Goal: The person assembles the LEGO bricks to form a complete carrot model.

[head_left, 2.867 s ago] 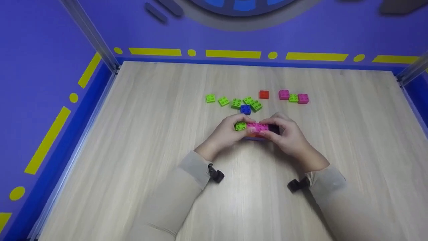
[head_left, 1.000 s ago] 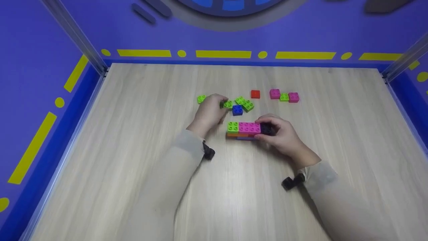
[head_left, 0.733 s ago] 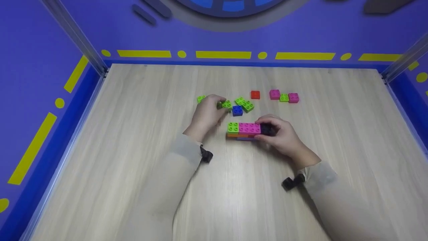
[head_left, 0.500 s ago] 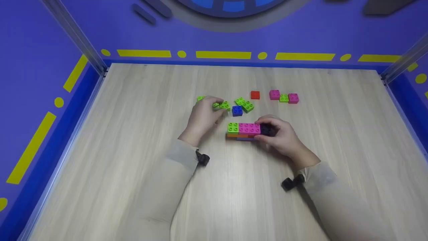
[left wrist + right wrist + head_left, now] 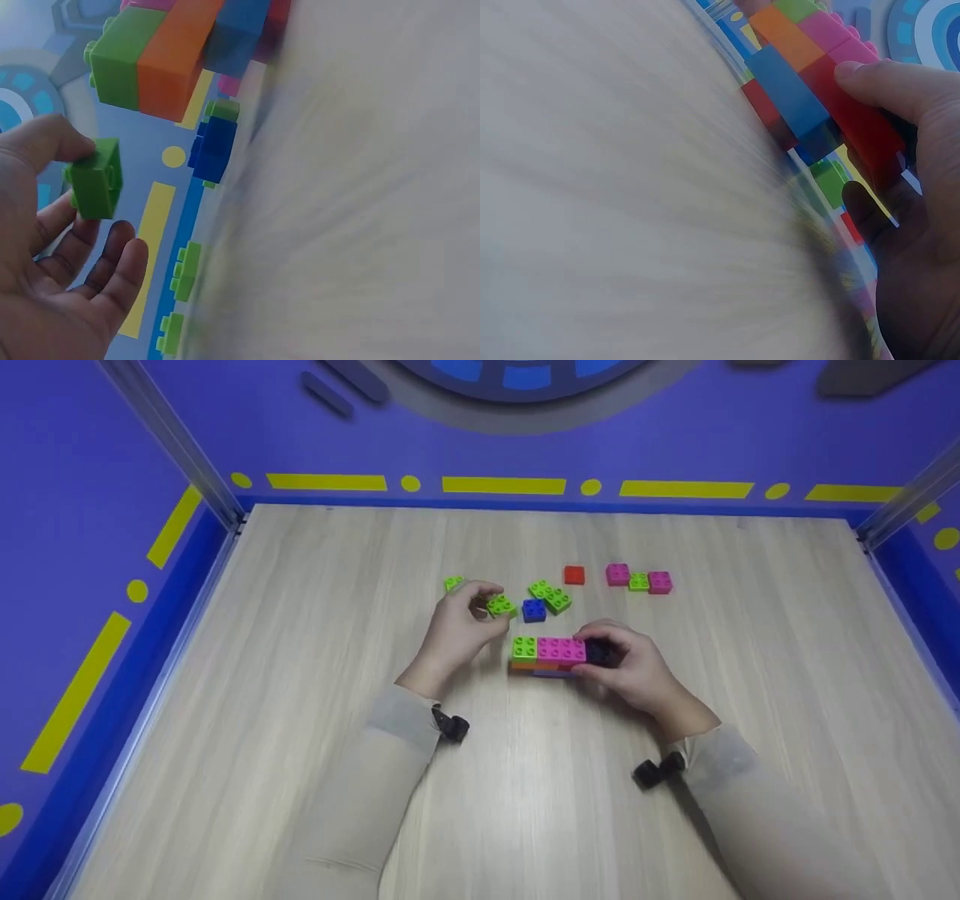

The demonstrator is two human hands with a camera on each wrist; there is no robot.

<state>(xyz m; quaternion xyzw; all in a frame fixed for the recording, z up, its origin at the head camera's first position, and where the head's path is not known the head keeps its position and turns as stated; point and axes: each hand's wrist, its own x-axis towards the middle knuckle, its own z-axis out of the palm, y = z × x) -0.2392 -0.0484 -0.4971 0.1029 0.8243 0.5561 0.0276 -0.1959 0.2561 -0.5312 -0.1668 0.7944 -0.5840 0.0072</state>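
Observation:
My left hand (image 5: 456, 626) pinches a lime green toy building brick (image 5: 501, 606) between thumb and fingers. The left wrist view shows that green brick (image 5: 95, 180) in the air, turned on its side, with the lower fingers loosely curled beneath it. My right hand (image 5: 634, 664) grips the black right end of a built block of bricks (image 5: 560, 649). Its top row is green, pink and black, with orange and red below. In the right wrist view, the thumb presses the red brick (image 5: 847, 105), and a blue brick (image 5: 791, 97) and another red one (image 5: 769, 116) form lower layers.
Beyond the hands lie a blue brick (image 5: 534, 610), two touching green bricks (image 5: 550, 596) and a red brick (image 5: 574, 575). Farther right, a green brick (image 5: 638, 581) sits between two pink ones. Another green brick (image 5: 454, 583) is partly hidden behind my left hand. Blue-purple walls enclose the table.
My left hand has let go of the built block, reached to the loose bricks and taken a green brick, drawing it left and nearer. My right hand still holds the block in place.

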